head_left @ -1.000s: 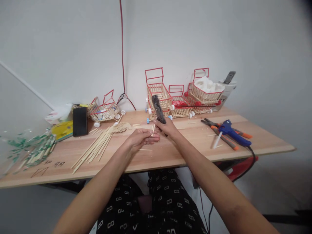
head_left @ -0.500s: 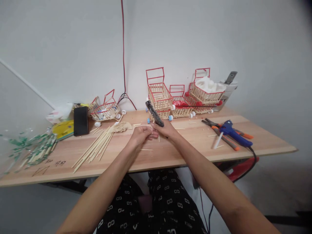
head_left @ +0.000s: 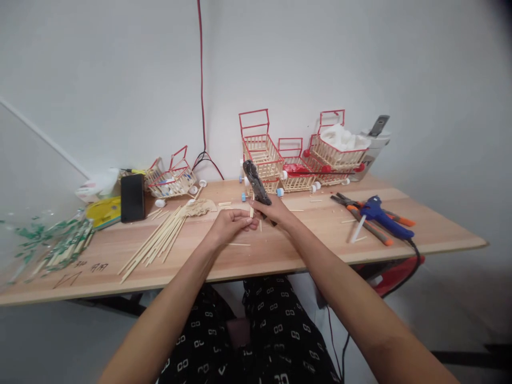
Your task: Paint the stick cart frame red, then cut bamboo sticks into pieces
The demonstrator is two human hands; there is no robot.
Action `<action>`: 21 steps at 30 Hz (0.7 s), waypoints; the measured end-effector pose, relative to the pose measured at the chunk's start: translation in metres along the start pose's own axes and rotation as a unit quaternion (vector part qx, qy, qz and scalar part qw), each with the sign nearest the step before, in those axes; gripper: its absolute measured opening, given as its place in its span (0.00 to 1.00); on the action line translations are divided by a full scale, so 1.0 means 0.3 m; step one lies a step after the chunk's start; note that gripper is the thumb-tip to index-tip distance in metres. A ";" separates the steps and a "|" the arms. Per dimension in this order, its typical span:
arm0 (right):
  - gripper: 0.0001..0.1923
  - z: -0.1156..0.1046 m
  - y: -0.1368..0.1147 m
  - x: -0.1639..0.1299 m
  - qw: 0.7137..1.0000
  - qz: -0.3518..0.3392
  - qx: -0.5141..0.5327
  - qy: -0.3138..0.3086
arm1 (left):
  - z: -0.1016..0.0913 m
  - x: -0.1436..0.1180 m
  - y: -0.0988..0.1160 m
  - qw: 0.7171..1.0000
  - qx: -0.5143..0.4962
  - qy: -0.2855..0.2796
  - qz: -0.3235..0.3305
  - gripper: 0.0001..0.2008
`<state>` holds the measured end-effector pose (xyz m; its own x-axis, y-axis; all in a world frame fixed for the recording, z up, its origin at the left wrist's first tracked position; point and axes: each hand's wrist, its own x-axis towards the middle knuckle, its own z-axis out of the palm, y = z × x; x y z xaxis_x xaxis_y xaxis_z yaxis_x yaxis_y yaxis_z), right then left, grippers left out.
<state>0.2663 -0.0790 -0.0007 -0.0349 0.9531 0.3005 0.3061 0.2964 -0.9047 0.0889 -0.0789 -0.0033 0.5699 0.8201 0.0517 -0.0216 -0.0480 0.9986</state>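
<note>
- Since half a second ago, black-handled pliers tipped more upright; both hands barely shifted.
- Head view: right hand closed around the pliers' grip, tool slanting up-left above the light wooden worktop.
- Left hand pinches a short thin pale wooden stick, upright, just beside the right hand.
- Long bamboo sticks lie left; blue glue gun right.

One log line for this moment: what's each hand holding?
left hand: pinches short stick | right hand: grips dark cutter | both above table
</note>
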 end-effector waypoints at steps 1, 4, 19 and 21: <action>0.19 0.002 -0.001 -0.001 1.000 -0.002 0.004 -0.003 | 0.003 -0.002 0.003 1.000 0.014 0.005 0.003 0.17; 0.19 0.007 -0.001 -0.003 1.000 -0.002 0.017 -0.011 | 0.013 -0.001 0.012 0.999 0.047 0.009 0.014 0.15; 0.18 0.015 -0.004 0.002 1.000 -0.015 0.002 0.008 | 0.007 0.005 -0.007 0.993 -0.114 -0.018 -0.037 0.22; 0.17 0.020 -0.011 -0.001 1.000 -0.022 -0.009 0.013 | 0.014 0.011 -0.008 0.993 -0.114 -0.006 -0.041 0.21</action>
<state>0.2595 -0.0799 0.0004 -0.0243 0.9371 0.3481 0.3221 0.3370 -0.8847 0.0945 -0.0785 -0.0054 0.5876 0.8086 -0.0292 -0.1592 0.1510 0.9756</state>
